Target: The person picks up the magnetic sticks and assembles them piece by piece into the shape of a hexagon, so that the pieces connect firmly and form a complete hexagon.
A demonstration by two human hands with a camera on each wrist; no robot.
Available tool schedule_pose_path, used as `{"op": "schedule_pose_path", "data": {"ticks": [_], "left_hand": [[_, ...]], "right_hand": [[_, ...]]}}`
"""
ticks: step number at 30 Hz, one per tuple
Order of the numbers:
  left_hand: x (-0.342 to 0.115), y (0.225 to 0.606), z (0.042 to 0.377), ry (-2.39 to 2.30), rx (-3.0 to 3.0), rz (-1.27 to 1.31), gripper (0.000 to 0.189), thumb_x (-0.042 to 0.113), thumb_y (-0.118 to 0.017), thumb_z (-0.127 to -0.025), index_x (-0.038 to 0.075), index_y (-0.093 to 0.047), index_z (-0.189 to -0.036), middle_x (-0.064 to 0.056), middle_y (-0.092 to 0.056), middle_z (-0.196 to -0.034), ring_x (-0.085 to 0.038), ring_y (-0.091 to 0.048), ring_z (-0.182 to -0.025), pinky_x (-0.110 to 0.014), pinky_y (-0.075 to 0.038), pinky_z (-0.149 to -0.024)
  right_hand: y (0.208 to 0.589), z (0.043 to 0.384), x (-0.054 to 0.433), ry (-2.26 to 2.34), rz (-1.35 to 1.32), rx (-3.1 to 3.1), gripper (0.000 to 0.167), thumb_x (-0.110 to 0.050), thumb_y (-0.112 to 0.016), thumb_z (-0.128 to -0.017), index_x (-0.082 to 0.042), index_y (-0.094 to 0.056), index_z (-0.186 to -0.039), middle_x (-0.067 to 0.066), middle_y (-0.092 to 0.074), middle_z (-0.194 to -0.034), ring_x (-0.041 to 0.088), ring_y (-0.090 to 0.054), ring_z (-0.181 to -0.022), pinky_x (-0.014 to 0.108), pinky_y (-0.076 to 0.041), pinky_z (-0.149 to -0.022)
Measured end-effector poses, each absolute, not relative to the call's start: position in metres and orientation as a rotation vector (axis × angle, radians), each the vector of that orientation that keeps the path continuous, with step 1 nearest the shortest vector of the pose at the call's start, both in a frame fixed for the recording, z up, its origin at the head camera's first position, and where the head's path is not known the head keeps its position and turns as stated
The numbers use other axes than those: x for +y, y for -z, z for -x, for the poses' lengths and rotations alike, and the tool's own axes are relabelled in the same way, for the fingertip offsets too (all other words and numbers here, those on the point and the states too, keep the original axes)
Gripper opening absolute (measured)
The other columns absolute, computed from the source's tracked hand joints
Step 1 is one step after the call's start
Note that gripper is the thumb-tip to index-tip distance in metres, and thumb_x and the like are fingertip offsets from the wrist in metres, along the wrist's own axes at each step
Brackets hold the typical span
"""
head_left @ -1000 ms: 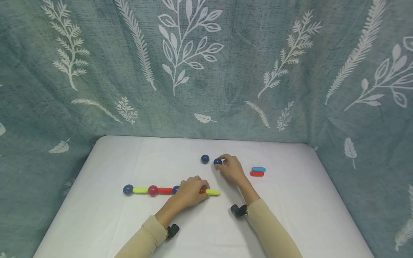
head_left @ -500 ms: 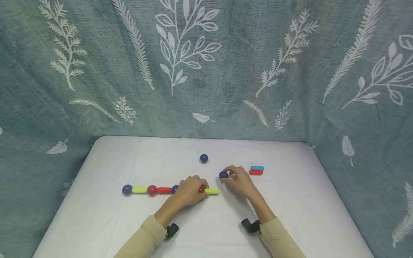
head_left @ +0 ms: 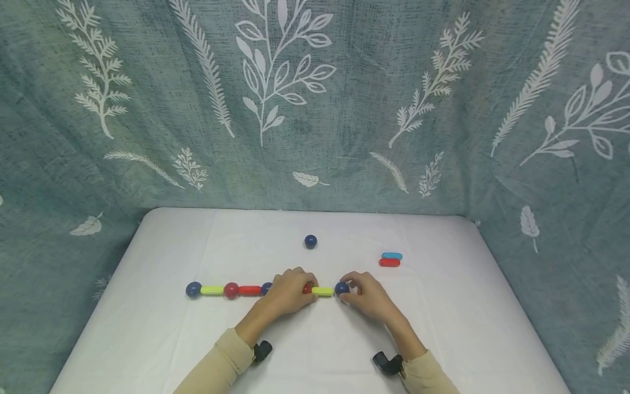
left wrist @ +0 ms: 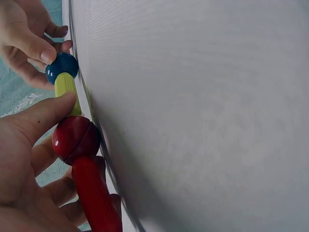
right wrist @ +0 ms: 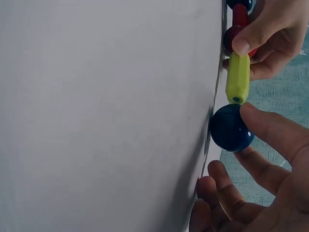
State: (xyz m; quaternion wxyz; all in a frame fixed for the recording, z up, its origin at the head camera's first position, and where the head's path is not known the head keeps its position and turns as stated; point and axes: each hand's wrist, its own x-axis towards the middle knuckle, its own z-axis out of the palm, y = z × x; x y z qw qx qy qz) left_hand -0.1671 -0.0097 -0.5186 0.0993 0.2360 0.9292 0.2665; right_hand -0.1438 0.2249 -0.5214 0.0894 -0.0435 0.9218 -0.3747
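My left hand (head_left: 290, 293) grips a straight chain of rods and balls, thumb along a yellow-green rod (head_left: 323, 292) and fingers curled about a red ball (left wrist: 76, 140) and red rod (left wrist: 94, 193). Left of it the chain runs on: blue ball (head_left: 266, 288), red rod (head_left: 249, 290), red ball (head_left: 231, 290), yellow-green rod (head_left: 213, 290) and blue end ball (head_left: 193, 289). Between thumb and fingertips, my right hand (head_left: 369, 296) pinches another blue ball (right wrist: 231, 128), right at the free end of the chain's yellow-green rod. My left hand hides part of the chain in the head view.
One loose blue ball (head_left: 310, 241) lies farther back on the white-covered table (head_left: 256, 230). To the right, a light blue rod (head_left: 392, 255) and a red rod (head_left: 390, 262) lie side by side. A patterned green curtain (head_left: 344, 164) hangs behind the table.
My right hand has brought its blue ball toward me, from the back of the table to the chain's right end. The left hand has kept its hold in place.
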Motion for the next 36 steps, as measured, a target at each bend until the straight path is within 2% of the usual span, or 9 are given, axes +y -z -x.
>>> {"op": "schedule_pose_path", "data": {"ticks": [9, 17, 26, 36], "left_hand": [[-0.011, 0.520, 0.167, -0.778, 2.746, -0.681, 0.022, 0.031, -0.078, -0.088, 0.021, -0.073, -0.107, 0.003, -0.061, -0.096, -0.016, -0.054, -0.088, -0.040, -0.043, -0.076], [-0.045, 0.511, 0.165, -0.773, 2.704, -0.630, 0.043, 0.032, -0.080, -0.086, 0.020, -0.067, -0.125, -0.001, -0.063, -0.112, -0.020, -0.055, -0.101, -0.044, -0.045, -0.085], [-0.104, 0.506, 0.166, -0.774, 2.713, -0.532, 0.040, 0.023, -0.082, -0.084, 0.020, -0.070, -0.121, 0.002, -0.064, -0.106, -0.022, -0.062, -0.105, -0.046, -0.049, -0.092], [-0.154, 0.499, 0.165, -0.735, 2.715, -0.428, 0.033, 0.010, -0.082, -0.082, 0.018, -0.071, -0.113, -0.001, -0.068, -0.100, -0.021, -0.063, -0.094, -0.047, -0.051, -0.086]], "right_hand": [[0.523, 0.141, 0.221, 1.087, 0.183, 2.755, 0.032, -0.019, -0.079, -0.086, -0.015, -0.069, -0.116, 0.008, -0.060, -0.104, 0.018, -0.049, -0.076, 0.034, -0.042, -0.061], [0.523, 0.148, 0.222, 1.099, 0.200, 2.736, 0.032, -0.020, -0.079, -0.086, -0.016, -0.069, -0.117, 0.007, -0.061, -0.104, 0.019, -0.049, -0.078, 0.035, -0.043, -0.063], [0.523, 0.161, 0.222, 1.082, 0.179, 2.739, 0.033, -0.019, -0.079, -0.086, -0.017, -0.069, -0.117, 0.006, -0.061, -0.105, 0.019, -0.051, -0.081, 0.035, -0.044, -0.065], [0.523, 0.171, 0.218, 1.055, 0.158, 2.735, 0.033, -0.021, -0.078, -0.087, -0.017, -0.069, -0.119, 0.005, -0.061, -0.105, 0.020, -0.053, -0.087, 0.036, -0.046, -0.070]]}}
